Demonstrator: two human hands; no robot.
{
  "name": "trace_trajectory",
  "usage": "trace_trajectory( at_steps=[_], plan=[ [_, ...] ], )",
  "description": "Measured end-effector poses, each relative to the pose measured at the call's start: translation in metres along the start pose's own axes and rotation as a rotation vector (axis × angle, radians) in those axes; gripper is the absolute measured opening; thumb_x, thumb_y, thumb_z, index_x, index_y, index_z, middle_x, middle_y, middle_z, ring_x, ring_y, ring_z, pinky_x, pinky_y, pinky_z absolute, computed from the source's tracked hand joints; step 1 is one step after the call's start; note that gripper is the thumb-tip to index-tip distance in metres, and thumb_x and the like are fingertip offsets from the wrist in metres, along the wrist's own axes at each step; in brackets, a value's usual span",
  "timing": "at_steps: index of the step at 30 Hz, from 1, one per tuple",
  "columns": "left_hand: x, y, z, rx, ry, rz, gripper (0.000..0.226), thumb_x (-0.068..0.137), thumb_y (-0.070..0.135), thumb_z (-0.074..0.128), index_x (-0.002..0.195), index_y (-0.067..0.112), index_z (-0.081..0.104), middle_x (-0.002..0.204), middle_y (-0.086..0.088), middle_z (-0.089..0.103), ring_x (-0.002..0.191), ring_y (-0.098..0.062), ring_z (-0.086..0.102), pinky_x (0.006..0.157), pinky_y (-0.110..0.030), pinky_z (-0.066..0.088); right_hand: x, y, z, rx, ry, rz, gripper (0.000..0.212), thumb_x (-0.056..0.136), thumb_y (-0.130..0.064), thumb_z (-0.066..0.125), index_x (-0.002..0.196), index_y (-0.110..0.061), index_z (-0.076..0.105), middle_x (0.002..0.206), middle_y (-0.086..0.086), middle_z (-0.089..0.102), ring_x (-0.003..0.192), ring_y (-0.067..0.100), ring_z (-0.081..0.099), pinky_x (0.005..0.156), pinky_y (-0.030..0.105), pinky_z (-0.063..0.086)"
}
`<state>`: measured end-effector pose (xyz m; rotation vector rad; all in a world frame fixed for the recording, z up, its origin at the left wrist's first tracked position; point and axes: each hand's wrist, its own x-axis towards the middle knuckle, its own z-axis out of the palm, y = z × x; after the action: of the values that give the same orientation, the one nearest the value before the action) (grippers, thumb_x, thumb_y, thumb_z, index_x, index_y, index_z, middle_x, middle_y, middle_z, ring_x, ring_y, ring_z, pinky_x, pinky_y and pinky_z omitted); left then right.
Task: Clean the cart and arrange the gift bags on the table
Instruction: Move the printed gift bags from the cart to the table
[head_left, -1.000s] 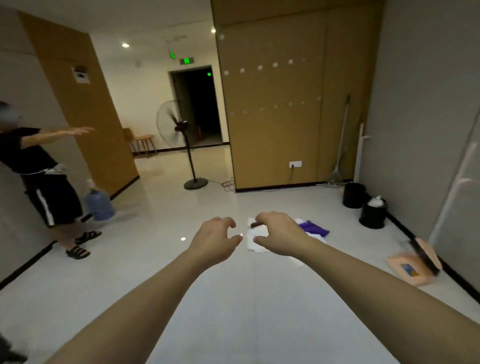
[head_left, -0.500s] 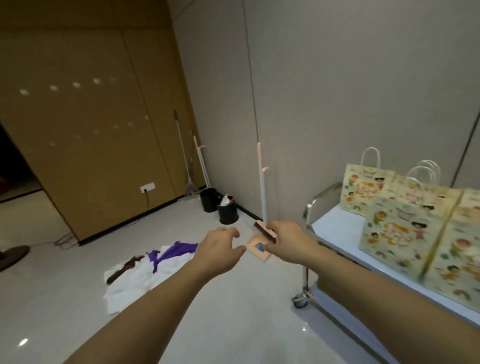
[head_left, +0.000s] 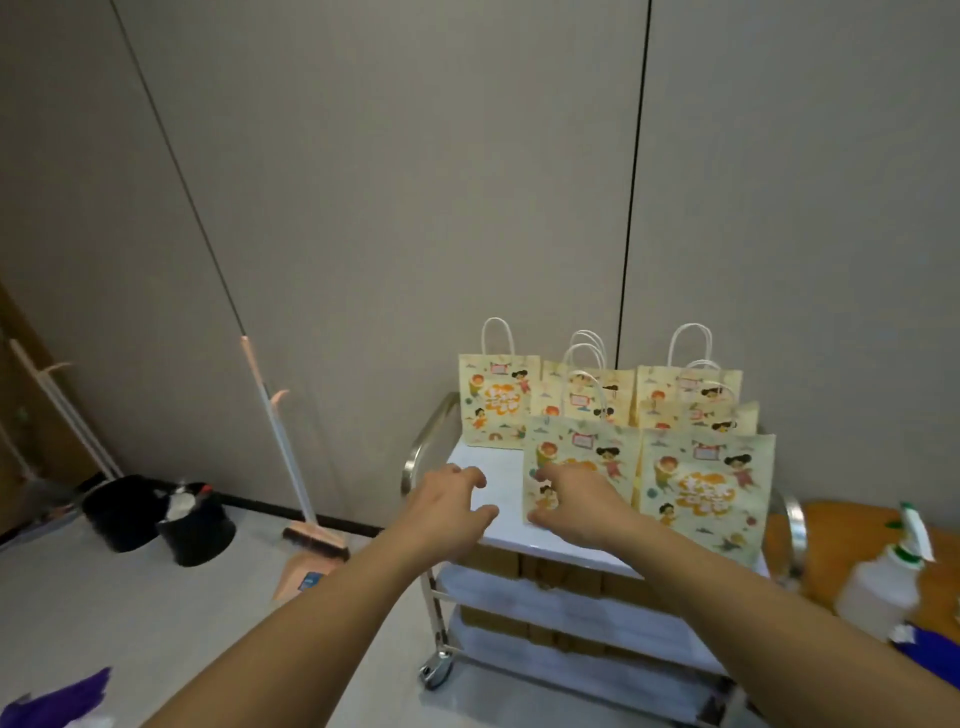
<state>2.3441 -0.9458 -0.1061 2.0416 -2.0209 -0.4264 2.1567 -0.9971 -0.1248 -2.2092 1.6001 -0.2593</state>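
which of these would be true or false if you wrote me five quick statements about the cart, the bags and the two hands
1. The patterned paper gift bags stand upright on the white cart's top shelf. True.
2. The left hand holds a bag by its handles. False: it hovers over bare shelf, holding nothing.
3. The right hand is at the front-left gift bag. True.
4. The pink broom lies flat on the cart. False: it leans against the wall, left of the cart.
5. A white spray bottle stands right of the cart. True.
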Motion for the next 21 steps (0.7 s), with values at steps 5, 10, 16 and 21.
trace_trajectory(
  at_steps=[5, 10, 16, 21],
  plan=[
    [0.072, -0.024, -0.035, -0.016, 0.030, 0.131, 0.047, 0.099, 0.046, 0.057, 0.140, 0.025, 0.051, 0.145, 0.002, 0.048, 0.130, -0.018, 0.045, 0.104, -0.034, 0.040, 0.046, -0.029, -0.023, -0.001, 0.113, 0.073, 0.060, 0.091, -0.042, 0.068, 0.144, -0.021, 0.049, 0.136, 0.002, 0.059, 0.121, 0.021, 0.057, 0.097, 0.034, 0.049],
    [0.133, -0.060, -0.065, -0.062, 0.065, 0.175, 0.046, 0.094, 0.049, 0.061, 0.134, 0.027, 0.057, 0.132, 0.002, 0.055, 0.117, -0.019, 0.052, 0.097, -0.036, 0.048, 0.100, -0.061, -0.025, -0.028, 0.152, 0.108, 0.060, 0.089, -0.048, 0.067, 0.141, -0.024, 0.051, 0.133, 0.003, 0.059, 0.115, 0.021, 0.059, 0.094, 0.038, 0.052],
    [0.190, -0.103, -0.069, -0.152, 0.024, 0.143, 0.043, 0.091, 0.048, 0.064, 0.128, 0.026, 0.061, 0.129, 0.002, 0.058, 0.113, -0.019, 0.056, 0.093, -0.037, 0.051, 0.156, -0.074, -0.016, -0.076, 0.130, 0.128, 0.063, 0.089, -0.047, 0.068, 0.144, -0.023, 0.049, 0.135, 0.002, 0.059, 0.119, 0.021, 0.057, 0.095, 0.035, 0.050],
    [0.251, -0.126, -0.072, -0.118, -0.002, 0.132, 0.043, 0.093, 0.048, 0.063, 0.130, 0.025, 0.062, 0.132, 0.003, 0.059, 0.118, -0.019, 0.055, 0.097, -0.036, 0.048, 0.223, -0.069, -0.031, -0.075, 0.152, 0.124, 0.063, 0.090, -0.045, 0.069, 0.144, -0.021, 0.050, 0.137, 0.002, 0.058, 0.124, 0.022, 0.055, 0.098, 0.033, 0.047]
  ],
)
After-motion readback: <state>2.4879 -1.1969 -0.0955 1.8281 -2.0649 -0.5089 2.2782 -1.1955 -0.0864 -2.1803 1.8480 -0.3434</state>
